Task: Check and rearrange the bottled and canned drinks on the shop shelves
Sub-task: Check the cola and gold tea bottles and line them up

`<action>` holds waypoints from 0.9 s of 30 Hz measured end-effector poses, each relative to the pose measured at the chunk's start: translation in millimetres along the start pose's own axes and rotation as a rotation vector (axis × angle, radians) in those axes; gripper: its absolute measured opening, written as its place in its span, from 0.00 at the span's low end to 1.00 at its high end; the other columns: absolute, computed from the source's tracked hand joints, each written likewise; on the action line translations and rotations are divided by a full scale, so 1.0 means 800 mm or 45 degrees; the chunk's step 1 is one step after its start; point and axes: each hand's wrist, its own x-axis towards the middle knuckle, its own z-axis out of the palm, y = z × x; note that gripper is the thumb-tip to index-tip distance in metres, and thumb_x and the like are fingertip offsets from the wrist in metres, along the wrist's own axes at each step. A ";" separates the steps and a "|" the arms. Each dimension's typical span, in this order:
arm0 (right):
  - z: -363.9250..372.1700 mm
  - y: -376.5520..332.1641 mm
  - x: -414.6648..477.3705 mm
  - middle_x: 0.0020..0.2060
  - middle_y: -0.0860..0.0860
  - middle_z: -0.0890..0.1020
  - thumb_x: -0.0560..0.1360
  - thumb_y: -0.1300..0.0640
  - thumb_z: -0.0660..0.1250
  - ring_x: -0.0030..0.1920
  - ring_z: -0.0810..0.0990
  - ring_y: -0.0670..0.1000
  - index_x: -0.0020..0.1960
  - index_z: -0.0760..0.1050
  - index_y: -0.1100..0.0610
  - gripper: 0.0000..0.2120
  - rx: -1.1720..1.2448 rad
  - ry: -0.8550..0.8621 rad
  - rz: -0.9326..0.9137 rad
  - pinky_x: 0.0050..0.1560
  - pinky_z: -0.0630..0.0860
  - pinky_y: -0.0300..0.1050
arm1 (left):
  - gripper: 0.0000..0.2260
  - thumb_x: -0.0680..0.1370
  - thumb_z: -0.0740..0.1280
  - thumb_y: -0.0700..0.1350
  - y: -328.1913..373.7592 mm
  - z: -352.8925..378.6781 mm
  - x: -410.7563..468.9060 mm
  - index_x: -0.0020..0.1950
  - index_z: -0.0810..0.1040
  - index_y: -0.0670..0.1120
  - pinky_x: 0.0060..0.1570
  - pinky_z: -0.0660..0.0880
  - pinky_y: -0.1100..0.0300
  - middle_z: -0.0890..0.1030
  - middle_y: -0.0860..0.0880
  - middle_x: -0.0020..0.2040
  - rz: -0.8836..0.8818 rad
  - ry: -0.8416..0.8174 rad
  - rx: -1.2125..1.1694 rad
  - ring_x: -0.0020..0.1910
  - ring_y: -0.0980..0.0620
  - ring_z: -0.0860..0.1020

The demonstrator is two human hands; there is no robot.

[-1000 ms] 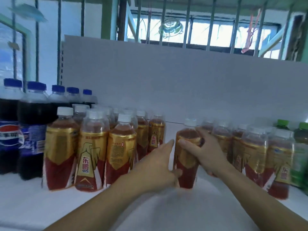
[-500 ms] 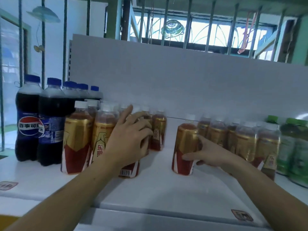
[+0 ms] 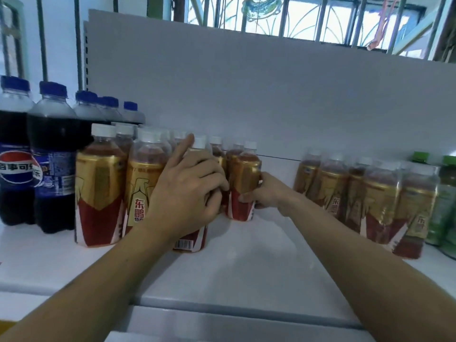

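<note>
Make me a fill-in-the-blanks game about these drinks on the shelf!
The cola bottles have ___ caps. The right hand holds a gold-labelled bottle with a ___ cap. The left hand grips the barcode bottle in the ___ row. The green bottles stand at the shelf's far ___ end.
Missing words: blue, white, front, right.

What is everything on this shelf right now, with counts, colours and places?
cola bottles: at least five, dark with blue caps, shelf's left end
left gold-and-red group: several, white caps, beside the cola
right gold-and-red group: several, white caps, past a gap
green bottles: two visible, green caps, far right
shelf: one, white, under everything
back panel: one, white, behind the rows
left hand: one, grips front bottle of left group
right hand: one, grips single bottle at left group's right edge
</note>
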 end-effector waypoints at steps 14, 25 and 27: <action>0.019 0.019 -0.009 0.50 0.48 0.78 0.71 0.69 0.75 0.56 0.78 0.54 0.60 0.70 0.53 0.23 0.184 0.058 -0.082 0.60 0.78 0.50 | 0.08 0.73 0.66 0.41 0.010 0.002 0.002 0.40 0.85 0.49 0.76 0.59 0.43 0.84 0.52 0.42 -0.034 0.029 0.065 0.52 0.50 0.80; -0.026 0.016 -0.032 0.71 0.57 0.72 0.78 0.49 0.69 0.69 0.73 0.59 0.77 0.63 0.58 0.32 -0.559 0.235 -0.108 0.64 0.73 0.51 | 0.15 0.76 0.58 0.50 0.035 -0.012 0.022 0.47 0.85 0.50 0.79 0.47 0.49 0.84 0.52 0.48 -0.097 -0.289 0.152 0.57 0.49 0.79; -0.056 0.011 -0.038 0.73 0.58 0.70 0.80 0.48 0.65 0.70 0.71 0.60 0.78 0.61 0.57 0.30 -0.675 0.392 -0.125 0.64 0.72 0.52 | 0.16 0.76 0.57 0.52 0.053 -0.009 0.031 0.49 0.85 0.51 0.79 0.45 0.51 0.84 0.53 0.50 -0.077 -0.337 0.139 0.59 0.50 0.79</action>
